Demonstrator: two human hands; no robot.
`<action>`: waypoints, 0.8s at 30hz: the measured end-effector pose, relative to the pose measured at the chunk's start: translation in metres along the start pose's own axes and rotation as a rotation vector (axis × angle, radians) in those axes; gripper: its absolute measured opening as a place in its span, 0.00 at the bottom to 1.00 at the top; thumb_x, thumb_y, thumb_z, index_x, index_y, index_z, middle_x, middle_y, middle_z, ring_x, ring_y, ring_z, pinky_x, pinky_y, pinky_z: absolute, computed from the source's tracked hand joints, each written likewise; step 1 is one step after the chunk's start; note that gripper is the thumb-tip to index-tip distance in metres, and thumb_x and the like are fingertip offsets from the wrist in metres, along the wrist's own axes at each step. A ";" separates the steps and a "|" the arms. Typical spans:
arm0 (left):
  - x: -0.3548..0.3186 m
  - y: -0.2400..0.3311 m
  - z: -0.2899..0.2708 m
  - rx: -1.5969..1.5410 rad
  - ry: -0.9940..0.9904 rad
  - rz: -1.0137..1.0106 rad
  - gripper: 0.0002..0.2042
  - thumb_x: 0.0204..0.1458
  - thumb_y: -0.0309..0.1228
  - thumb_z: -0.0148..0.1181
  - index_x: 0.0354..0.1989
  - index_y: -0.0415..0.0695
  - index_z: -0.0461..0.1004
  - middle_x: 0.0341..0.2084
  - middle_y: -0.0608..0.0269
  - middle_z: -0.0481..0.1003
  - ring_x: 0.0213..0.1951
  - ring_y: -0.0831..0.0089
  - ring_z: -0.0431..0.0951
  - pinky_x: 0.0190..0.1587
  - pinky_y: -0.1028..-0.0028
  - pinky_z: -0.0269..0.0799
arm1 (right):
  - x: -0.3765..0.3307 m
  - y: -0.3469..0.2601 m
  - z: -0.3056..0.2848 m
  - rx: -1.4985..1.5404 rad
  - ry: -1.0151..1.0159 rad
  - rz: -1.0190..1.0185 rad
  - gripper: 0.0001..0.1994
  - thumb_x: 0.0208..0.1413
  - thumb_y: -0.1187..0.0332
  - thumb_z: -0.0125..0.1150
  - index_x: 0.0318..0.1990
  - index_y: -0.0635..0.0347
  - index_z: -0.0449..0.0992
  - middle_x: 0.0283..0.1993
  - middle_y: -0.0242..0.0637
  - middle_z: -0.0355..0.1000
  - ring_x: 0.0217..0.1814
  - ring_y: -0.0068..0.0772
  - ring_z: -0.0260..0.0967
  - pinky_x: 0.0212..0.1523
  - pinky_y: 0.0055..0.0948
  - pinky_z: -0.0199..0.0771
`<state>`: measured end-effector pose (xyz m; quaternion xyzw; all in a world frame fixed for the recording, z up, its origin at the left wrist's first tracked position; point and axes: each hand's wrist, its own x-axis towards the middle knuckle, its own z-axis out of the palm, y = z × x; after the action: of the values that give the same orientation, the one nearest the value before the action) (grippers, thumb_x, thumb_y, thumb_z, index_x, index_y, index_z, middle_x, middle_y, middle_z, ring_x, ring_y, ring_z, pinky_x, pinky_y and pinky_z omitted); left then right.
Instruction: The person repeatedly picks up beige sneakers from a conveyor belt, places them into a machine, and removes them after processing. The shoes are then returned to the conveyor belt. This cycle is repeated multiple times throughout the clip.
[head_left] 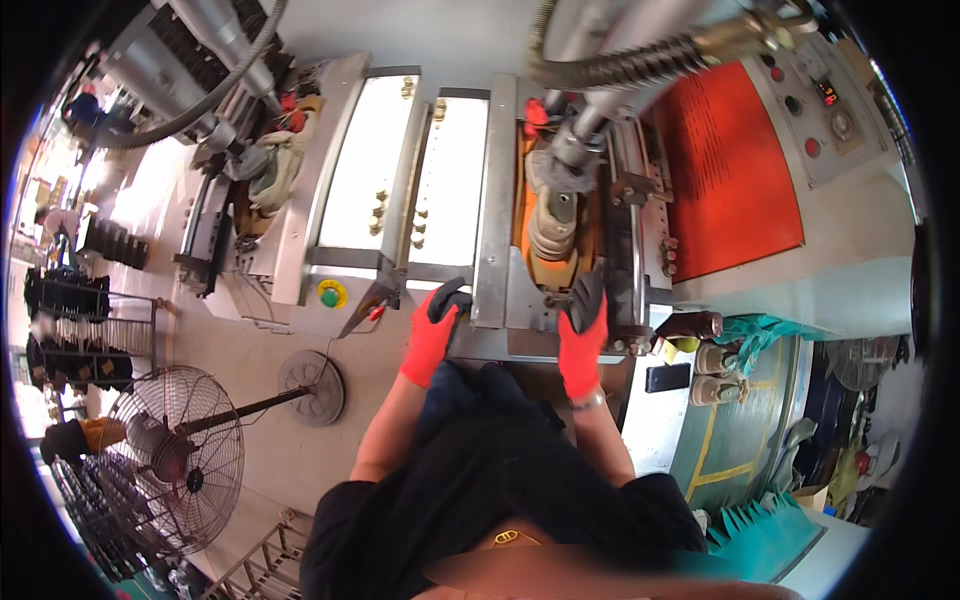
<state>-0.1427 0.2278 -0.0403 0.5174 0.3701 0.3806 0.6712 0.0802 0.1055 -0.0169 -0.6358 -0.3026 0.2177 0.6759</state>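
My left hand (436, 328), in a red glove with dark grey fingers, rests at the machine's front edge beside a metal upright. Its thumb and fingers are apart, and nothing shows in its grasp. In a matching glove, my right hand (583, 335) reaches with outstretched fingers to the front of the right-hand pressing station. Just beyond those fingertips a beige shoe (552, 232) sits in an orange-lined mould (541, 272), under a metal press rod (577, 145). Whether the fingertips touch the mould I cannot tell.
A second shoe (277, 175) stands in the left station. Near it are a green button (329, 293) and a red-tipped switch (376, 313). A floor fan (180, 455) stands left. At right, a phone (668, 377) and more shoes (716, 390) lie beside a green work surface (735, 440).
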 end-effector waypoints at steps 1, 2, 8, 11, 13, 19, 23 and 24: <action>0.000 -0.004 -0.011 0.012 -0.027 -0.004 0.20 0.64 0.17 0.54 0.65 0.35 0.73 0.47 0.61 0.81 0.50 0.76 0.80 0.57 0.74 0.74 | -0.014 -0.001 -0.009 -0.084 -0.036 0.012 0.36 0.59 0.82 0.62 0.75 0.68 0.58 0.70 0.47 0.68 0.72 0.40 0.65 0.72 0.36 0.64; -0.002 0.001 -0.017 -0.052 -0.078 -0.028 0.20 0.64 0.18 0.54 0.65 0.35 0.72 0.47 0.60 0.82 0.50 0.76 0.80 0.58 0.74 0.74 | -0.028 -0.007 -0.011 -0.110 -0.017 0.044 0.35 0.60 0.80 0.62 0.74 0.70 0.58 0.68 0.48 0.70 0.71 0.39 0.67 0.71 0.36 0.64; 0.006 0.063 -0.089 -0.016 -0.329 -0.040 0.21 0.65 0.22 0.57 0.66 0.34 0.71 0.52 0.58 0.80 0.55 0.71 0.80 0.58 0.72 0.74 | -0.056 -0.043 0.046 -0.087 0.167 -0.037 0.33 0.60 0.88 0.45 0.75 0.67 0.59 0.72 0.45 0.67 0.72 0.38 0.67 0.71 0.34 0.63; 0.035 0.083 -0.165 -0.008 -0.108 0.070 0.22 0.62 0.21 0.57 0.66 0.37 0.71 0.53 0.61 0.79 0.53 0.76 0.78 0.54 0.75 0.74 | -0.068 -0.052 0.109 0.081 0.217 -0.124 0.33 0.59 0.88 0.41 0.75 0.67 0.59 0.72 0.45 0.67 0.69 0.39 0.68 0.69 0.32 0.64; 0.070 0.098 -0.217 0.095 0.189 0.203 0.24 0.60 0.19 0.59 0.67 0.38 0.71 0.55 0.63 0.78 0.51 0.77 0.77 0.54 0.78 0.74 | -0.083 -0.073 0.151 0.080 0.198 -0.156 0.32 0.60 0.86 0.43 0.75 0.68 0.59 0.72 0.46 0.67 0.68 0.40 0.69 0.64 0.28 0.68; 0.223 0.070 -0.390 1.112 0.618 0.227 0.46 0.49 0.45 0.76 0.74 0.40 0.60 0.70 0.43 0.65 0.66 0.46 0.71 0.68 0.55 0.66 | -0.138 -0.111 0.214 -0.014 0.113 -0.126 0.31 0.60 0.82 0.45 0.74 0.72 0.59 0.72 0.49 0.67 0.69 0.40 0.69 0.53 0.20 0.66; 0.261 0.082 -0.405 1.130 0.384 0.029 0.44 0.49 0.51 0.74 0.71 0.40 0.65 0.61 0.43 0.75 0.62 0.47 0.75 0.65 0.57 0.69 | -0.164 -0.116 0.228 -0.058 0.212 -0.038 0.32 0.58 0.83 0.44 0.73 0.72 0.61 0.69 0.49 0.69 0.70 0.42 0.69 0.63 0.28 0.68; 0.264 0.094 -0.401 1.135 0.364 0.040 0.42 0.50 0.51 0.73 0.70 0.40 0.67 0.58 0.42 0.77 0.61 0.47 0.76 0.64 0.57 0.70 | -0.167 -0.115 0.229 -0.078 0.208 -0.024 0.31 0.57 0.84 0.45 0.72 0.73 0.62 0.69 0.49 0.70 0.69 0.42 0.70 0.64 0.29 0.68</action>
<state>-0.3969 0.6454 -0.0523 0.7284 0.6151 0.2185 0.2083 -0.2078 0.1472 0.0774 -0.6770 -0.2467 0.1307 0.6810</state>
